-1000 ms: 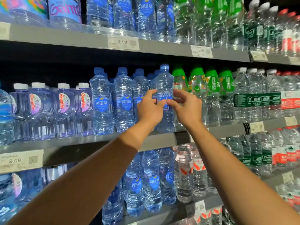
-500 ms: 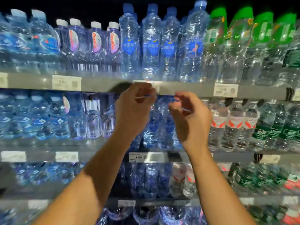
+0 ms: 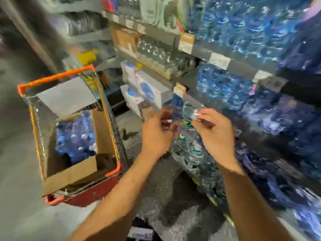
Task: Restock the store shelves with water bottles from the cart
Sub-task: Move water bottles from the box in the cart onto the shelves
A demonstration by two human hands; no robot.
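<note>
Seemingly, through blur, left hand and right hand hover empty, fingers loosely curled, beside cart.

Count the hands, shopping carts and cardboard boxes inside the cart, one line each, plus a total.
Hands: 2 (left hand, right hand)
Shopping cart: 1
Cardboard box in the cart: 1
Total: 4
The bottles are too blurred to count.

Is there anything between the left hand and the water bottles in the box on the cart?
Nothing visible. The left hand is empty, right of the cart. The box stands open, its flap folded back, and the bottles lie uncovered. Only the cart's rim lies between.
</note>
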